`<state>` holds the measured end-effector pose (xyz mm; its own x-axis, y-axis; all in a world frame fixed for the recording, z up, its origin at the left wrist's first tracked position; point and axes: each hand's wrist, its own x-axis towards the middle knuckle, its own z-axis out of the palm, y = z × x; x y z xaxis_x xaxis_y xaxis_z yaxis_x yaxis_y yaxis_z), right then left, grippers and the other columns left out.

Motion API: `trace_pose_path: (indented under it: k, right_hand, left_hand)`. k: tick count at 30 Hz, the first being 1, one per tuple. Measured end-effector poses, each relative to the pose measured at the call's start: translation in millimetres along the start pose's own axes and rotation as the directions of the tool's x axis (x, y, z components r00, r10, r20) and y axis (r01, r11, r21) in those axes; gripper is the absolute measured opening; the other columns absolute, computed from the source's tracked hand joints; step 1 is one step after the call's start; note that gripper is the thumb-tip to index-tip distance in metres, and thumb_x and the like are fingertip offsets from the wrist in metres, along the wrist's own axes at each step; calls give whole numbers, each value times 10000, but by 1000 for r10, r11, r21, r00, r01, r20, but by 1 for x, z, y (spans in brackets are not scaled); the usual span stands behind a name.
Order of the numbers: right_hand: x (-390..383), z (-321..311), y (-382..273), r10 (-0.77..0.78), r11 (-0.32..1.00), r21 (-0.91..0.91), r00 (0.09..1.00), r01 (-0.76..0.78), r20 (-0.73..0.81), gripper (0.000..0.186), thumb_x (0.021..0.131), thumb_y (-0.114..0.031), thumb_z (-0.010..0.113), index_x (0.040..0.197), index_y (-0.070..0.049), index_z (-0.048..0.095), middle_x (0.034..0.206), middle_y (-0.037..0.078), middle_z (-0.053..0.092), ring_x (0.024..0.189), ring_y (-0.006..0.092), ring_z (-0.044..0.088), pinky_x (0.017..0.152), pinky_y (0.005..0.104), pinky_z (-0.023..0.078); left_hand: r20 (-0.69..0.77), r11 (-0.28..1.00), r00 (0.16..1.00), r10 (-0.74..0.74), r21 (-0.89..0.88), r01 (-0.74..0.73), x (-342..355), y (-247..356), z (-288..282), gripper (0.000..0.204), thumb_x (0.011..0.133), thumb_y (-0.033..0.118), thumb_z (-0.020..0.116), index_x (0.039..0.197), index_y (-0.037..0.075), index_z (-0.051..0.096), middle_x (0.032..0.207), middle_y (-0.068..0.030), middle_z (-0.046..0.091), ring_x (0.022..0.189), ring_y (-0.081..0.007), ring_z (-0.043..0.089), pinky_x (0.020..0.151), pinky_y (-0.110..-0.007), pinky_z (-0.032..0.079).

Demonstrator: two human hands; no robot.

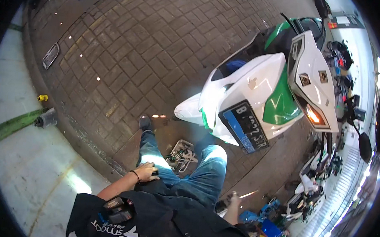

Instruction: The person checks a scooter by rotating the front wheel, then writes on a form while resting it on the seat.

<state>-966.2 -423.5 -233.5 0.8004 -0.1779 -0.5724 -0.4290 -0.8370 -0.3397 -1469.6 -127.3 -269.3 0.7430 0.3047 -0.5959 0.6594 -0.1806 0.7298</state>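
Note:
My left hand (pixel 145 171) rests on my left thigh, with a dark band round the wrist. Its fingers curl over a small dark thing (pixel 155 173) that I cannot make out. Out to the right, beside my right thigh, my right hand (pixel 234 201) is closed on a thin, pale orange rod (pixel 249 194) that points to the right; its kind is not clear. In front of me stands a white and green scooter (pixel 242 87), its number plate (pixel 244 126) facing me. Between my legs on the ground lies a tray (pixel 181 144) of metal tools or parts.
A pale ledge (pixel 14 170) with a green stripe runs along the left, bearing a yellow object (pixel 42 97) and a grey-black part (pixel 46 118). A framed flat piece (pixel 51 56) lies on the brick paving (pixel 129 52). Blue bins (pixel 270 230) and more scooters (pixel 310 179) line the right.

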Motion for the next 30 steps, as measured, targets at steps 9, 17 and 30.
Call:
trace_pose_path:
  k: [9,17,30]
  right_hand:
    - [-113,67,78,-47,997,72,978,33,201,331,886,-166,616,1146,34,570,998,109,641,863,193,616,709,329,498]
    - [-81,186,29,-305,951,57,886,305,350,339,867,-170,632,1155,-4,570,925,103,659,810,178,627,723,315,498]
    - [-172,-63,-535,-751,160,-153,20,975,-660,256,906,-153,566,1071,41,589,1037,189,635,983,284,607,848,352,461]
  left_hand:
    - [144,996,987,-76,-35,81,-36,-59,-25,372,882,358,558,913,-12,572,914,-246,616,911,-423,586,796,-487,456]
    - [137,976,983,-123,198,95,-28,17,-95,345,881,339,565,895,-5,568,892,-256,619,893,-420,588,759,-491,457]
    - [107,974,977,-185,156,167,136,47,-225,335,834,322,632,1004,33,640,958,-204,662,931,-342,636,799,-416,496]
